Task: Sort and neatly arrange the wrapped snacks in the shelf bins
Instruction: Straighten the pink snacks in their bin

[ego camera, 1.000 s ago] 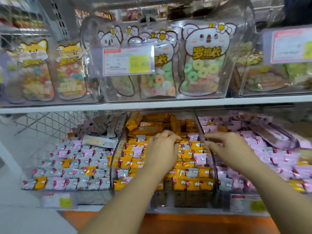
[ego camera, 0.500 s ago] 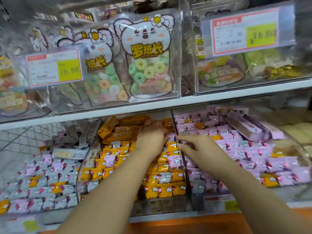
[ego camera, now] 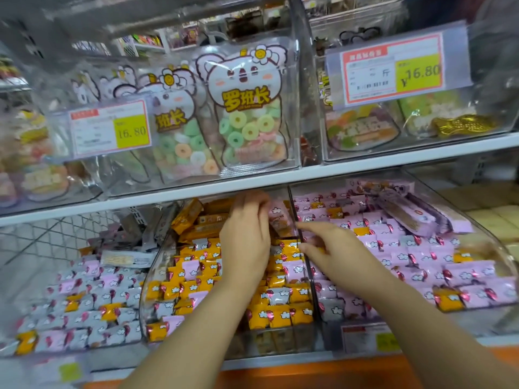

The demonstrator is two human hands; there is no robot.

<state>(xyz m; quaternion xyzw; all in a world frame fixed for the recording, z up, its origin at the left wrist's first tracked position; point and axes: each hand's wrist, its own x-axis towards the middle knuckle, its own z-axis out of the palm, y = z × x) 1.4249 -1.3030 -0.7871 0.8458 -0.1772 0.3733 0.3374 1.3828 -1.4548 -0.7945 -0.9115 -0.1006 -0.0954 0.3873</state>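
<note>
Three clear bins of small wrapped snacks sit on the lower shelf. The left bin (ego camera: 92, 343) holds mostly grey and pink packs. The middle bin (ego camera: 304, 265) is mostly orange with some pink and grey packs mixed in. The right bin (ego camera: 494, 248) is mostly pink with a few orange packs. My left hand (ego camera: 244, 237) reaches to the back of the middle bin, its fingers curled round a pink snack (ego camera: 278, 217). My right hand (ego camera: 328, 248) lies over the divider between the middle and right bins, its fingers stretched left, and I see nothing in it.
The shelf board (ego camera: 280, 183) above hangs low over the bins' backs. It carries clear bins of bagged ring candy (ego camera: 247, 119) with price tags (ego camera: 393, 68). Long orange bars (ego camera: 196, 217) and long pink bars (ego camera: 407, 211) lie at the bins' backs. An orange ledge (ego camera: 309, 374) runs below.
My view has shifted to the right and closer. My left hand has reached deeper to the back of the middle bin and now holds a pink pack. My right hand stays at the divider.
</note>
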